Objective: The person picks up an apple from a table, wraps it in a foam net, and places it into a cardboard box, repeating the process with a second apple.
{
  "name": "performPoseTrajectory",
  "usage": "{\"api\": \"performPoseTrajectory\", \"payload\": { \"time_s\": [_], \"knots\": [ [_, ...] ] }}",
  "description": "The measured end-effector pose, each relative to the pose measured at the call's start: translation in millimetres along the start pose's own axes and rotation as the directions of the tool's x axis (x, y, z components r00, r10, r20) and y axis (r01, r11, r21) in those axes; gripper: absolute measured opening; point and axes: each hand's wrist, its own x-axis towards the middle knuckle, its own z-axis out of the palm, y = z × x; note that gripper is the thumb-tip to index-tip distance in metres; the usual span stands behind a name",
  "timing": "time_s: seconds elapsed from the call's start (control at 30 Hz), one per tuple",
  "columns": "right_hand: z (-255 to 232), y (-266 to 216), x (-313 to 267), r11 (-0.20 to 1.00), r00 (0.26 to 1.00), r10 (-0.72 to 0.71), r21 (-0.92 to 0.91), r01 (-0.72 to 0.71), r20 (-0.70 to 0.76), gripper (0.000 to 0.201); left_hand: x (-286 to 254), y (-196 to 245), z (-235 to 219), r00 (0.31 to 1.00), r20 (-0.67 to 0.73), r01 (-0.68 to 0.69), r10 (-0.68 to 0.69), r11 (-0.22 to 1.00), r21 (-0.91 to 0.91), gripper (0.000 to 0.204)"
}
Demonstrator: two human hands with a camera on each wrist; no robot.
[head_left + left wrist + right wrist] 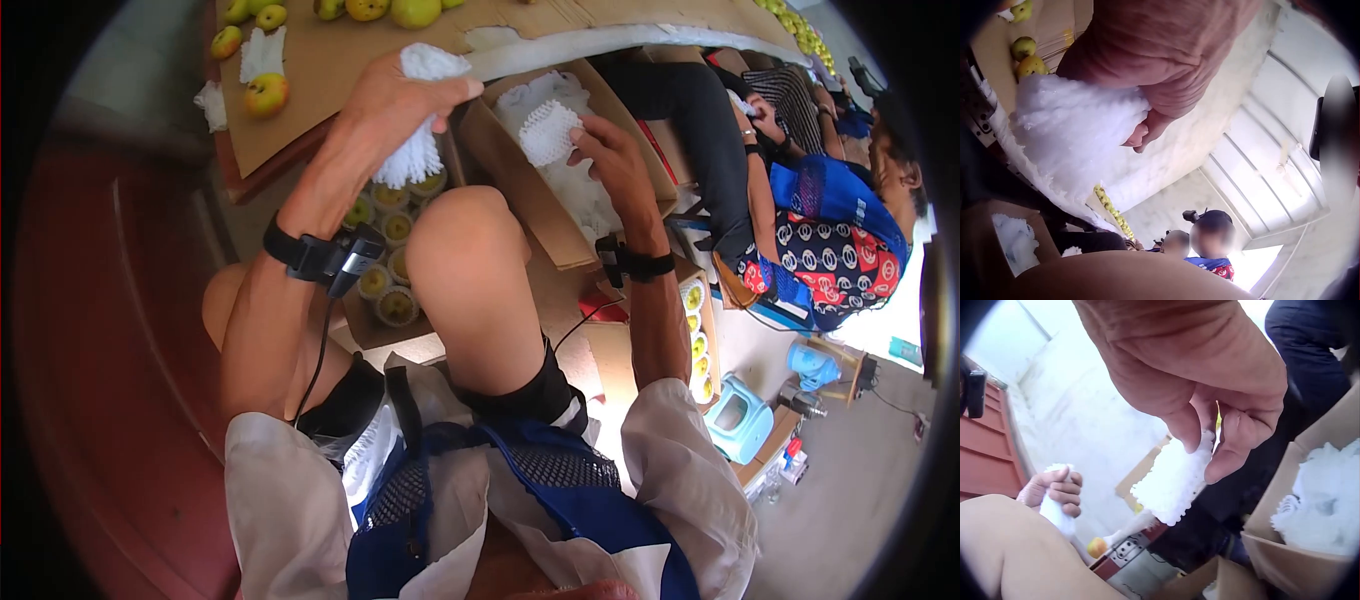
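Two holds on my feed: left hand [396,104] has fingers curled round white foam netting [408,165], right hand [618,160] pinches a small foam net [546,134] near the open carton [1285,565]. I reckon it's net prep; next probably calls for spreading that net's mouth.

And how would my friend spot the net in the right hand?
Find, in the head view, the cardboard box holding loose white netting. In front of it, the right hand pinches the white foam net. It's held, unlike that netting, and right of the foam in the left hand.
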Motion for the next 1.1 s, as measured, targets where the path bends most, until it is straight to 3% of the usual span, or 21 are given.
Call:
{"api": "performPoseTrajectory", "payload": {
  "time_s": [0.07, 0.17, 0.27, 0.5, 0.6, 0.7, 0.8, 0.9, 1.0, 1.1],
  "knots": [
    [8.6, -17.5, 5.6, 0.997, 0.998, -0.066, -0.048, 0.067, 0.015, 0.039, 5.4, -11.4, 4.4, 0.999, -0.033, 0.015, -0.015, 1.000, -0.020, 0.025],
    [22.2, -49.5, 3.4, 0.989, 0.990, -0.133, -0.056, 0.135, 0.040, 0.036, 10.1, -20.4, 2.3, 1.000, -0.005, 0.019, -0.019, 0.995, 0.097, 0.027],
    [29.6, -72.6, 3.2, 0.978, 0.982, -0.173, -0.105, 0.180, 0.073, 0.034, 12.9, -32.4, 5.6, 0.990, 0.021, -0.137, 0.137, 0.990, 0.028, 0.032],
    [40.9, -83.3, 12.3, 0.974, 0.970, -0.198, -0.080, 0.210, 0.138, 0.033, 8.4, -28.2, 4.7, 0.995, -0.003, -0.100, 0.101, 0.992, 0.074, 0.029],
    [48.2, -83.4, 15.1, 0.960, 0.958, -0.281, 0.028, 0.279, 0.057, 0.032, 10.7, -30.3, 2.9, 0.992, -0.049, -0.114, 0.119, 0.988, 0.105, 0.028],
    [60.5, -83.8, 13.7, 0.919, 0.903, -0.379, -0.201, 0.340, -0.202, 0.033, 16.0, -33.8, 1.9, 0.977, -0.185, -0.084, 0.111, 0.986, 0.146, 0.029],
    [72.8, -80.9, 10.2, 0.950, 0.954, -0.291, -0.138, 0.279, -0.068, 0.034, 18.3, -37.0, 1.8, 0.970, -0.211, -0.098, 0.122, 0.988, 0.121, 0.031],
    [84.3, -77.8, 8.8, 0.925, 0.942, -0.336, -0.201, 0.324, -0.028, 0.036, 14.4, -34.3, 6.4, 0.971, -0.202, -0.116, 0.127, 0.991, 0.064, 0.031],
    [88.4, -68.8, 13.7, 0.945, 0.958, -0.286, 0.173, 0.278, 0.021, 0.033, 13.6, -36.2, 6.3, 0.977, -0.179, -0.113, 0.118, 0.993, 0.040, 0.030],
    [75.8, -75.5, 8.7, 0.964, 0.989, -0.136, 0.239, 0.117, 0.065, 0.028, 15.6, -38.8, 4.0, 0.981, -0.169, -0.105, 0.098, 0.994, -0.034, 0.030]
  ]
}}
